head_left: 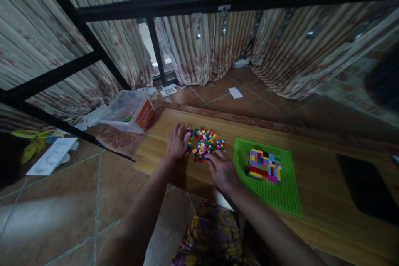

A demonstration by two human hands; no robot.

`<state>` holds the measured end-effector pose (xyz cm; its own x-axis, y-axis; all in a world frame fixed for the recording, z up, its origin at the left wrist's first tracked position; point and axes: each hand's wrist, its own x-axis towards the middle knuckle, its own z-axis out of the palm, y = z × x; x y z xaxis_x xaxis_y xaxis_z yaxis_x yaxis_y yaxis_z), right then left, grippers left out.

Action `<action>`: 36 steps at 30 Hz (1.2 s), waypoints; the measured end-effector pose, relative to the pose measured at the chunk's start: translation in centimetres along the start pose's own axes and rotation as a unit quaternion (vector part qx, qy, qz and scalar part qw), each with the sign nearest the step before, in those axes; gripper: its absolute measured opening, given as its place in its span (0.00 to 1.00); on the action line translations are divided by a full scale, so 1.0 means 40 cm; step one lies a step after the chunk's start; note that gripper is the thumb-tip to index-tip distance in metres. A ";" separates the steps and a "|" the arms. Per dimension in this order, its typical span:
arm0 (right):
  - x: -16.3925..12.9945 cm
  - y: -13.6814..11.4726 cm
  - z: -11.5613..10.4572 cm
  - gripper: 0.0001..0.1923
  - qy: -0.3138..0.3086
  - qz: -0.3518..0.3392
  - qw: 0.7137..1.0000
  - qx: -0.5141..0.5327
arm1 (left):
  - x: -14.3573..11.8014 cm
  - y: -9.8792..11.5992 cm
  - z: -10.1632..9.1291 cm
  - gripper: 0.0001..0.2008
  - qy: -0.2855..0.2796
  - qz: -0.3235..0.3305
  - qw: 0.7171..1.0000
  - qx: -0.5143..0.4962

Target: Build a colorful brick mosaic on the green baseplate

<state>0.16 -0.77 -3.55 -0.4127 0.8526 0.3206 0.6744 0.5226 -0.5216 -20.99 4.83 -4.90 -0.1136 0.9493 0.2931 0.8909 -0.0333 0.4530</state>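
Both arms reach forward, left hand (177,142) and right hand (222,169) palm-down (fingers loosely curled).

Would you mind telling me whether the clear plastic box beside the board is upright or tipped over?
Tipped: the plastic box lies on its side, its orange label facing sideways.

A low wooden board (311,149) lay on the tiled floor (62,199). On the board there was a heap of small coloured bricks (205,143), and near it, to the right, a green baseplate (280,193). A dark flat mat (368,187) lay further right. A clear plastic box (129,110) stood at the left end.
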 end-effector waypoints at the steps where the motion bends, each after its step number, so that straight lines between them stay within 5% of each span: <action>1: 0.006 -0.002 0.006 0.11 -0.009 0.002 1.000 -0.011 | 0.006 -0.002 0.002 0.25 -0.011 0.017 1.000 -0.005; 11: 0.004 0.012 0.009 0.08 -0.026 0.018 0.999 -0.031 | -0.028 0.039 -0.007 0.20 -0.070 0.120 0.983 -0.117; 22: 0.003 0.001 0.010 0.07 -0.018 0.034 0.997 -0.072 | -0.044 0.041 -0.019 0.23 0.018 -0.046 0.973 -0.227; 29: 0.005 -0.017 0.019 0.08 0.013 0.054 0.998 -0.039 | -0.034 0.036 -0.017 0.22 0.022 -0.055 0.974 -0.218; 36: -0.022 -0.036 -0.020 0.07 0.113 0.068 0.981 0.144 | -0.025 0.025 -0.012 0.24 0.020 -0.049 0.978 -0.200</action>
<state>0.03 -2.30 -2.46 -0.1626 0.9090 0.3837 0.4995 0.4112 -0.7625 -20.18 3.71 -4.34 -0.2142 0.9415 0.2602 0.6316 -0.0697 0.7722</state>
